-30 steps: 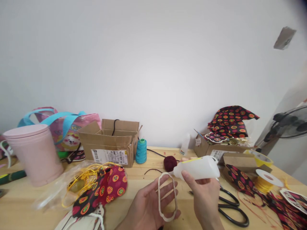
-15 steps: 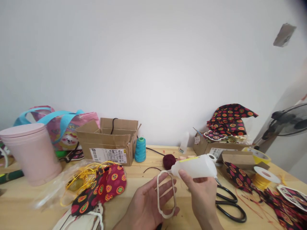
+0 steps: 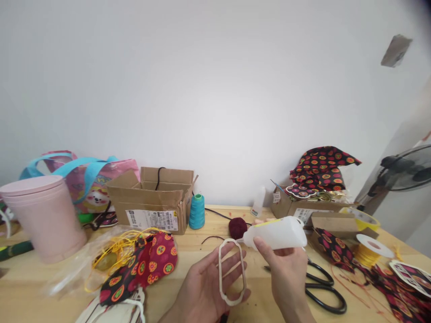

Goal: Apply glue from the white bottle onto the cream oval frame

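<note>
My left hand (image 3: 205, 282), palm up, holds a pale oval frame (image 3: 221, 273) with a thin rim and an open middle. Its fingers show through the opening and curl at the far edge. My right hand (image 3: 286, 269) is wrapped round a white squeeze bottle (image 3: 279, 233) with a yellow strip, tipped nearly level. The bottle's thin nozzle points left and is at the top end of the frame; whether it touches, I cannot tell. Just behind the nozzle sits a dark red ball of yarn (image 3: 237, 228). Black-handled scissors (image 3: 325, 298) lie right of my right hand, their blades partly hidden.
At left stand a pink lidded bin (image 3: 43, 220), an opened cardboard box (image 3: 148, 202) and a teal thread cone (image 3: 197, 213). Patterned fabric (image 3: 161, 258) lies in front. A small white bottle (image 3: 258, 204), a filled box (image 3: 286, 206) and a yellow spool (image 3: 367, 255) are at right.
My right hand and the bottle have shifted slightly right, the nozzle moving a little along the frame's top end. The frame in my left hand has barely moved.
</note>
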`<action>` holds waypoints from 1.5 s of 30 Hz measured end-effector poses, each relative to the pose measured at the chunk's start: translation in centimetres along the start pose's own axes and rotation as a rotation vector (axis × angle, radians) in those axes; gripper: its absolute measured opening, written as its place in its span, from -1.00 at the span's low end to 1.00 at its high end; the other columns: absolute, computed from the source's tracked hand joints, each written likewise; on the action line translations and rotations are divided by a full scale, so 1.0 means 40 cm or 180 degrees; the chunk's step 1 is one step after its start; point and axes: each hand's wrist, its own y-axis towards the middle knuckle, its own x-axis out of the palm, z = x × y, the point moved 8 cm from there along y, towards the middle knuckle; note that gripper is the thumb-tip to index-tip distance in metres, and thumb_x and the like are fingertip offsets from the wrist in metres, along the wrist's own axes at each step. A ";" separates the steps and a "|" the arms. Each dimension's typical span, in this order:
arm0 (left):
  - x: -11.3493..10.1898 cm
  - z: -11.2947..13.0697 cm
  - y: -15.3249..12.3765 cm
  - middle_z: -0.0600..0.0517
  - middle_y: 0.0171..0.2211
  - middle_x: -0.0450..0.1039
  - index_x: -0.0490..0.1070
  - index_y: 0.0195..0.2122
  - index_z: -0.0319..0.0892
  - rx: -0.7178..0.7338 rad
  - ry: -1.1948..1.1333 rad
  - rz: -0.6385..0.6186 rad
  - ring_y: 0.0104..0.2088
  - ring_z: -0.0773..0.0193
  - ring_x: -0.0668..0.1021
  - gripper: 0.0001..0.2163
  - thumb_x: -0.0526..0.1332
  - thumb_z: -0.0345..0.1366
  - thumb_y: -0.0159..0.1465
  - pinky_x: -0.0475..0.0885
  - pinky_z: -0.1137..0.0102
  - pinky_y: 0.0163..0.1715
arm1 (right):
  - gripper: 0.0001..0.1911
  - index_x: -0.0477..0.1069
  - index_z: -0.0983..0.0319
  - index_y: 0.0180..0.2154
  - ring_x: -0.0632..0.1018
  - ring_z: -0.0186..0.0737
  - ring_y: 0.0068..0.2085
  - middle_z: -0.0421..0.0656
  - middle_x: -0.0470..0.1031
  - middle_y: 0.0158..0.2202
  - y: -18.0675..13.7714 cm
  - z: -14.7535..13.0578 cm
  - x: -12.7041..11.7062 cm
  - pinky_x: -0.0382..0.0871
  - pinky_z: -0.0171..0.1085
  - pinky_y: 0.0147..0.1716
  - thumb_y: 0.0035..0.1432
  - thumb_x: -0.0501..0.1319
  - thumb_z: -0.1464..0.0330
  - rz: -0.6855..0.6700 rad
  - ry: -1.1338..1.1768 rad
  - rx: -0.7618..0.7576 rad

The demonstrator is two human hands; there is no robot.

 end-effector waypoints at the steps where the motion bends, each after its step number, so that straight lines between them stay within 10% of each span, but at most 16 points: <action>1: 0.000 0.001 0.000 -0.09 -0.22 0.51 0.31 -0.12 -0.18 0.0004 -0.0005 -0.0006 -0.24 0.16 0.50 -0.73 0.10 -0.27 0.15 0.30 0.07 -0.20 | -0.63 0.43 0.30 -0.28 0.52 -0.08 -0.26 -0.05 0.55 -0.33 0.000 -0.002 -0.001 0.40 -0.17 -0.24 -0.23 0.36 0.35 0.0019 0.0002 -0.0020; 45: 0.004 0.020 -0.004 -0.10 -0.21 0.51 0.30 -0.10 -0.21 0.0182 -0.0032 -0.0163 -0.23 0.14 0.51 -0.72 0.07 -0.27 0.17 0.30 0.04 -0.17 | -0.64 0.43 0.32 -0.29 0.52 -0.03 -0.26 -0.01 0.55 -0.31 -0.001 -0.012 0.003 0.40 -0.12 -0.25 -0.24 0.35 0.38 -0.0073 -0.0123 -0.0102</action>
